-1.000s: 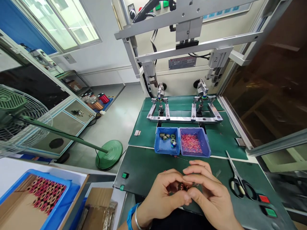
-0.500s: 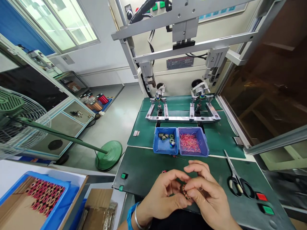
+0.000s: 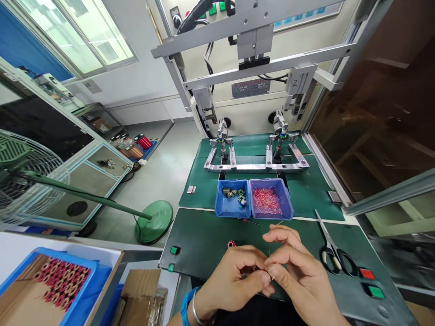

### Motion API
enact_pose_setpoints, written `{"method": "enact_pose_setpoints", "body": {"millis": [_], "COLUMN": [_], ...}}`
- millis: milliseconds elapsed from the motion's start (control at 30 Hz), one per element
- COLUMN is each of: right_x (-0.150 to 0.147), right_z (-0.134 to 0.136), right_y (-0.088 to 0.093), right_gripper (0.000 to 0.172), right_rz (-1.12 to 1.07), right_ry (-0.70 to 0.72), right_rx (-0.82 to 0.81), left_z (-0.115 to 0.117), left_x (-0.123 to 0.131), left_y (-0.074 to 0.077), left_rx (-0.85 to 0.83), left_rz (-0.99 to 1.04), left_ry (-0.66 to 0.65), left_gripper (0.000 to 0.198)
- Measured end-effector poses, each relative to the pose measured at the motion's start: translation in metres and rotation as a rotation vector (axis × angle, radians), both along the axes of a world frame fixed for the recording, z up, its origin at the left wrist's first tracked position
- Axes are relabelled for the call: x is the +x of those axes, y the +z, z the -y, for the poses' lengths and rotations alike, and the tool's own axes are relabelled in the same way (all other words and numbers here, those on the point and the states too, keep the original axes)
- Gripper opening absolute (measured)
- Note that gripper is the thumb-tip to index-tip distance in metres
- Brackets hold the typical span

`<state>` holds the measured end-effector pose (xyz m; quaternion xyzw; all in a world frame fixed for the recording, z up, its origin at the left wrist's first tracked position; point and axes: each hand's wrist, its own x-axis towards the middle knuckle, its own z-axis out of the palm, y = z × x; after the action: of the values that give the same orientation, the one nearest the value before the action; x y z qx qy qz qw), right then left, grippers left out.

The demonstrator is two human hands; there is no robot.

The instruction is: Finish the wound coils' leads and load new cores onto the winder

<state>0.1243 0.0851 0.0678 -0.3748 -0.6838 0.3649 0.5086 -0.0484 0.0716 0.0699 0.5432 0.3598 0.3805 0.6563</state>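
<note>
My left hand point(image 3: 234, 278) and my right hand point(image 3: 297, 271) meet over the near edge of the green mat point(image 3: 204, 235), fingers curled and fingertips pinched together. Whatever they pinch is hidden by the fingers; a thin wire end seems to show at the thumbs. A small red-wound coil part point(image 3: 231, 244) lies on the mat just beyond my left hand. Two blue bins stand further back: the left bin point(image 3: 233, 199) holds a few small wound parts, the right bin point(image 3: 271, 200) holds a heap of red wire scraps.
Scissors point(image 3: 333, 256) lie on the mat at the right, near a red button point(image 3: 366, 273) and a green button point(image 3: 374, 291). A winding machine with two fixtures point(image 3: 253, 154) stands behind the bins. A green floor fan point(image 3: 20, 181) and a blue tray of coils point(image 3: 61, 283) sit at the left.
The copper-wound round part seen between my fingers half a second ago is no longer visible; my fingertips have closed tighter together. The view has shifted slightly.
</note>
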Motion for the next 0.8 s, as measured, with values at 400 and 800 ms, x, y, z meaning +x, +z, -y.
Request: {"method": "enact_pose_setpoints", "body": {"millis": [400, 800], "right_x": [0.017, 0.125], "right_z": [-0.003, 0.011], "right_y": [-0.012, -0.111], "right_gripper": [0.013, 0.044], "right_rz": [0.124, 0.977], "right_ry": [-0.095, -0.658], "right_rx": [0.031, -0.258], "left_z": [-0.005, -0.031], "left_x": [0.008, 0.011], "left_y": [-0.010, -0.020], "left_rx": [0.114, -0.192], "left_rz": [-0.012, 0.302], "left_ry": [0.147, 0.271], "left_gripper": [0.027, 0.023]}}
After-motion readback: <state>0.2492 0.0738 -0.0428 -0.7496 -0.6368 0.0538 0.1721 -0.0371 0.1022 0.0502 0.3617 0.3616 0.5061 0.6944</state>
